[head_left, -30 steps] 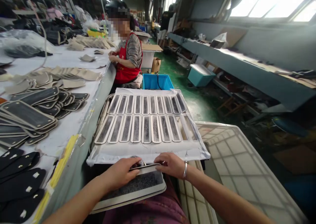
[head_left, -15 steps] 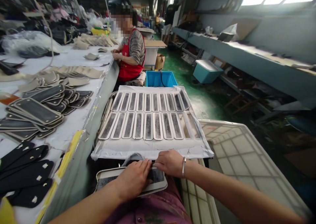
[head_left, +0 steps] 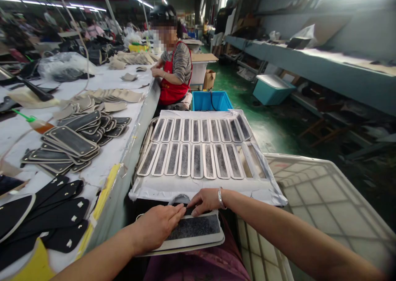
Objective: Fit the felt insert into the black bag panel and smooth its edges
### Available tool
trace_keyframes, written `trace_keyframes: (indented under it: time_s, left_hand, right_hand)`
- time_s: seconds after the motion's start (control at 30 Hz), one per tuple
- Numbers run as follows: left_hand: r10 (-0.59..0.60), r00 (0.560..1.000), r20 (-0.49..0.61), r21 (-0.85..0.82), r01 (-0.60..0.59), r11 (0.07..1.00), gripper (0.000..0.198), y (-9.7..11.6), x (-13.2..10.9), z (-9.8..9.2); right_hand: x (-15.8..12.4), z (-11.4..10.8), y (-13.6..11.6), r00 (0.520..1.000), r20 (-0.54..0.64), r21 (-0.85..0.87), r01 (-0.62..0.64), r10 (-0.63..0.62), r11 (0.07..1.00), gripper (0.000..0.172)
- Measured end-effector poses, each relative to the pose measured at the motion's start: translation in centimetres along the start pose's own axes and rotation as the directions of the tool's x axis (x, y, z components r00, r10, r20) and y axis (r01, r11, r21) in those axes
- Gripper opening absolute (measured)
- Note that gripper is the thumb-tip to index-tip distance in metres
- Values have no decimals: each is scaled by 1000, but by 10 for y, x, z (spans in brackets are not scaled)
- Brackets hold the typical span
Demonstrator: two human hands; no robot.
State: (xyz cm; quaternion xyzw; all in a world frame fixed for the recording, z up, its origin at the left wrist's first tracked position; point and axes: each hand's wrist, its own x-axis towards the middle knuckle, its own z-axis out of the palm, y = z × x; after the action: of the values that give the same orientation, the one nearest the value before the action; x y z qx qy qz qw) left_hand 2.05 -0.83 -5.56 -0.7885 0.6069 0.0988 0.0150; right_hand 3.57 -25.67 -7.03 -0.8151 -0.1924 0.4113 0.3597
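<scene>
On my lap lies a cream-edged pad with a dark grey felt middle (head_left: 198, 229). My left hand (head_left: 159, 227) rests flat on its left part, fingers stretched out toward the far edge. My right hand (head_left: 206, 201), with a silver bangle at the wrist, presses its fingertips on the pad's far edge, fingers together. Just beyond my hands is a board wrapped in white sheet (head_left: 173, 188) carrying two rows of several narrow cream strips with grey middles (head_left: 198, 149).
A long white worktable (head_left: 102, 169) runs on the left with stacks of dark pads (head_left: 74, 142), black cut pieces (head_left: 46, 219) and beige pieces (head_left: 108, 95). A person in a red apron (head_left: 175, 72) sits further along. A white plastic crate (head_left: 315, 206) stands right; blue bins sit on the green floor.
My left hand has slid off the pad's far edge back onto its left side. The right hand stays at the far edge. My view has turned slightly left.
</scene>
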Motion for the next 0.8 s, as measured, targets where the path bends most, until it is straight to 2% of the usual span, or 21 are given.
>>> trace_keyframes:
  time_s: [0.23,0.4,0.5,0.6,0.8]
  left_hand:
    - [-1,999,-48,-5,1,1000,59,-21,-35,7]
    - [15,998,-62,28,-13,1000,46,-28,-43,5]
    - [16,997,-80,27,-14,1000,44,-32,-47,2]
    - [13,997,-71,-13,-14,1000,50,-38,-56,0]
    - [-74,996,-58,-49,72,996,55,-44,-77,6]
  right_hand:
    - [23,6,-18,988,99,98,106,-116,990,52]
    - [39,7,-32,961,175,105,197,-214,975,48]
    - [46,7,-40,956,217,72,187,-198,980,48]
    - [51,6,-49,952,253,34,169,-172,985,47]
    - [67,10,-71,951,261,-15,177,-167,984,40]
